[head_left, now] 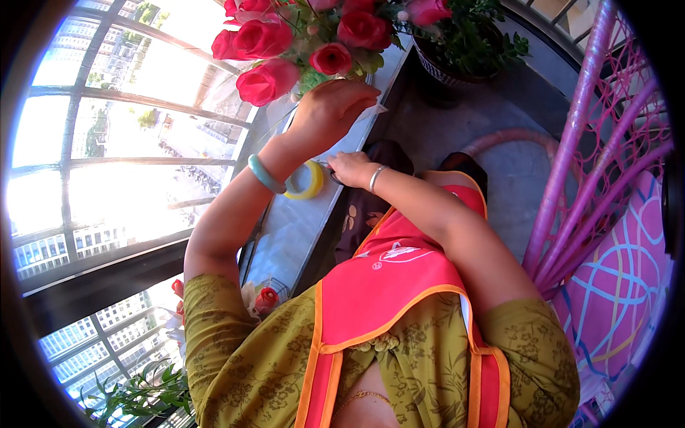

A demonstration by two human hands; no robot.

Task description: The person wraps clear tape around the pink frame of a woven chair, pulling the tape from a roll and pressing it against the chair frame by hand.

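Observation:
My left hand [330, 114], a pale green bangle on its wrist, is raised just below a bunch of red artificial roses [265, 80]. Its fingers are curled together, and a thin white scrap [382, 108] sticks out beside the fingertips. Closer to me, my right hand [351, 169] is closed at the edge of a grey ledge [289, 239]. Under its fingers shows part of a small dark looped thing [332, 173], mostly hidden. A yellow roll of tape [307, 181] lies on the ledge between my two arms.
A barred window [71, 164] runs along the left. At the far right of the ledge stands a potted plant [457, 60]. A pink-purple tube frame with netting [571, 143] and a patterned pink cushion [614, 278] take up the right side. More flowers [265, 298] sit by my left elbow.

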